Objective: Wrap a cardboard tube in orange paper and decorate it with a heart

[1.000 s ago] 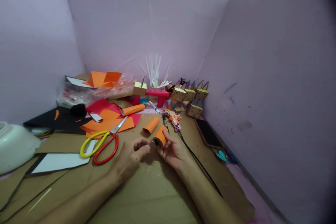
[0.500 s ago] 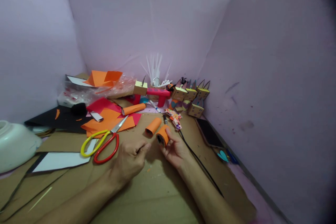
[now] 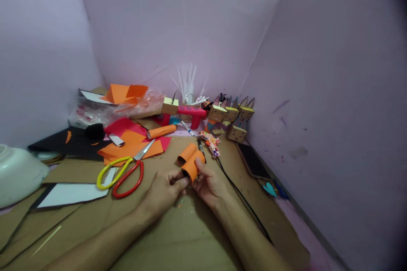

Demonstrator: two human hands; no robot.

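Observation:
My right hand (image 3: 208, 184) holds a short orange paper roll (image 3: 193, 165) just above the cardboard work surface (image 3: 178, 233). My left hand (image 3: 163, 192) has its fingertips pinched at the near open end of that roll. A second orange paper roll (image 3: 186, 153) lies right behind it on the cardboard. Scissors with one yellow and one red handle (image 3: 122, 172) lie to the left of my left hand.
Orange and red paper sheets (image 3: 133, 146), a longer orange roll (image 3: 161, 131), black paper (image 3: 71, 144) and a white bowl (image 3: 15, 173) lie left. Small cardboard box figures (image 3: 230, 118), a pink glue gun (image 3: 192, 114), a black cable (image 3: 241, 197) and a phone (image 3: 252, 161) sit by the purple walls.
My left hand has moved right and its fingertips now meet the end of the orange roll. My right hand has tilted the roll toward the left hand.

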